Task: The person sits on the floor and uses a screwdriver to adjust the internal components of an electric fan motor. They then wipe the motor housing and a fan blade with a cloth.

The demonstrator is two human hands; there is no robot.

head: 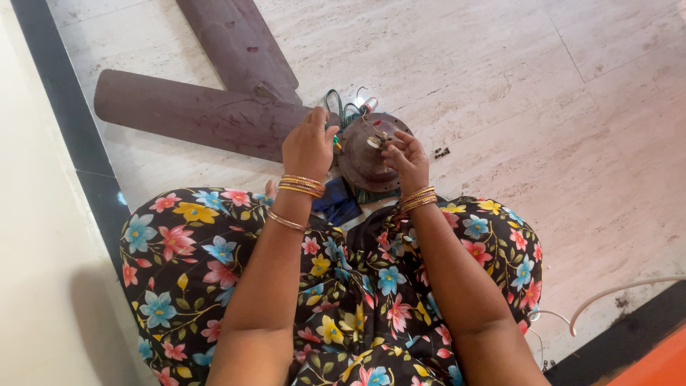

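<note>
Marble floor [500, 64], two fan blades [193, 114], left hand [309, 146] gripping screwdriver [336, 141], right hand [406, 159] pinching motor hub [361, 161] wire.

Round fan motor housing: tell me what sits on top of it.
On the round motor housing lie thin wires and a small pale part, pinched by the right hand. The left hand covers its left edge, so anything there is hidden.

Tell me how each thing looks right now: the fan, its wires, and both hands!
Fan motor housing: flat on the floor, round face up, wires exposed.
Fan blades: two show, attached, lying flat, dusty.
Wires: loose, bunched at the motor's far edge.
Left hand: closed in a grip on a small green-tipped tool.
Right hand: fingertips pinching a small part over the motor.
Small dark bits: loose on the floor.
</note>
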